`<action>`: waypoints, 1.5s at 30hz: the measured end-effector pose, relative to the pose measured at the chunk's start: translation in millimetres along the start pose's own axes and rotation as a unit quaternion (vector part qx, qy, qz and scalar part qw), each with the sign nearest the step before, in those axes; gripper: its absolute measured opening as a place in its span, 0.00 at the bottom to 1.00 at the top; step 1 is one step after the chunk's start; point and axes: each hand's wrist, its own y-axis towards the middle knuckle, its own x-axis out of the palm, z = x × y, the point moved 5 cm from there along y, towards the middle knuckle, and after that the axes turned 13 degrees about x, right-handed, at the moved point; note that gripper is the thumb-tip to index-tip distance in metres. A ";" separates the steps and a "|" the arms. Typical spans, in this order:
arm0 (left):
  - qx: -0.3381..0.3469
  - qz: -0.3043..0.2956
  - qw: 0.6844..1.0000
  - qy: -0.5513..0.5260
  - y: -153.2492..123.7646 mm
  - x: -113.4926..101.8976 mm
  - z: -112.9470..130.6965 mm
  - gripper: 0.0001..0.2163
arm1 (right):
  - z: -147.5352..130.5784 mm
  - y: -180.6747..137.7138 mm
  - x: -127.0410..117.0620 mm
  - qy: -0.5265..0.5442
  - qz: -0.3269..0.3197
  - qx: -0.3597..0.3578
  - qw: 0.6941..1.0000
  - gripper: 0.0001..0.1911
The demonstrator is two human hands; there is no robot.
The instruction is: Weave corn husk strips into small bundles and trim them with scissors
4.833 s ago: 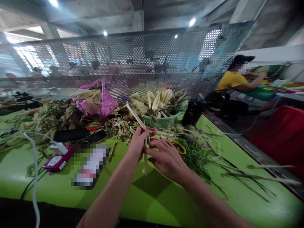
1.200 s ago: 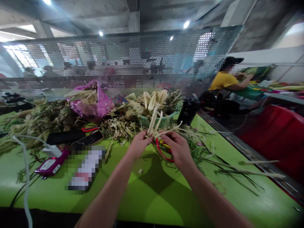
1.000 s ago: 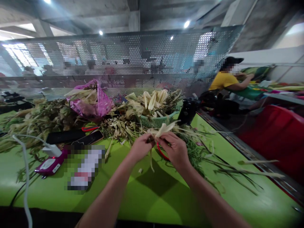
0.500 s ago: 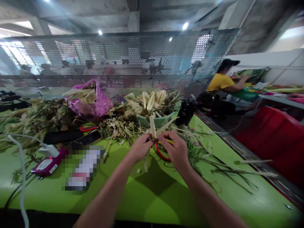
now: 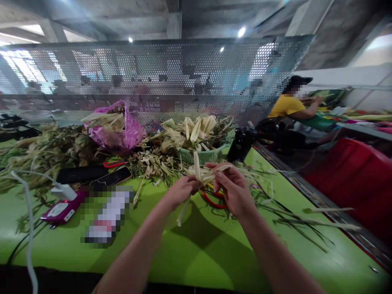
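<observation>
Pale, dried leaf strips (image 5: 197, 166) cross between my hands above the green table (image 5: 196, 257). My left hand (image 5: 183, 190) is closed, pinching the strips where they meet; one end stands upright and another hangs below. My right hand (image 5: 234, 188) is closed on a strip that stretches to the right, its tip showing over the fingers. Just under my hands lie scissors with red and yellow handles (image 5: 214, 203), partly covered by my right hand. Behind them a green basket (image 5: 200, 157) holds a heap of pale husk-like leaves (image 5: 199, 128).
Dry leaves (image 5: 45, 151) and a pink plastic bag (image 5: 131, 132) cover the back left. Phones (image 5: 114, 176), a purple power strip (image 5: 63, 212) and a white cable (image 5: 29, 228) lie at left. A dark jar (image 5: 240, 145) stands beyond my right hand. A co-worker (image 5: 288, 105) sits at right.
My right hand has moved right, away from my left, drawing a strip across. The hanging end below my left hand has swung left. The view has shifted slightly.
</observation>
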 end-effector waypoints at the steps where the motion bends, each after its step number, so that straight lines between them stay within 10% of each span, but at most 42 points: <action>1: 0.003 -0.003 1.000 -0.011 -0.1 0.2 0.0 0.07 | -1.0 -1.4 1.7 -0.006 -0.012 0.000 1.000 0.06; 9: 0.071 -0.024 0.989 0.125 -0.8 -3.1 3.0 0.09 | -3.0 -7.3 15.0 -0.293 -0.040 -0.084 0.952 0.06; 24: 0.131 0.050 0.981 0.136 1.3 -9.5 6.6 0.16 | 3.7 -0.3 5.4 -0.362 0.042 -0.087 0.927 0.07; 45: 0.130 -0.029 0.989 0.069 -7.0 -7.1 28.1 0.23 | -3.4 2.1 3.8 -0.349 0.005 -0.052 0.936 0.06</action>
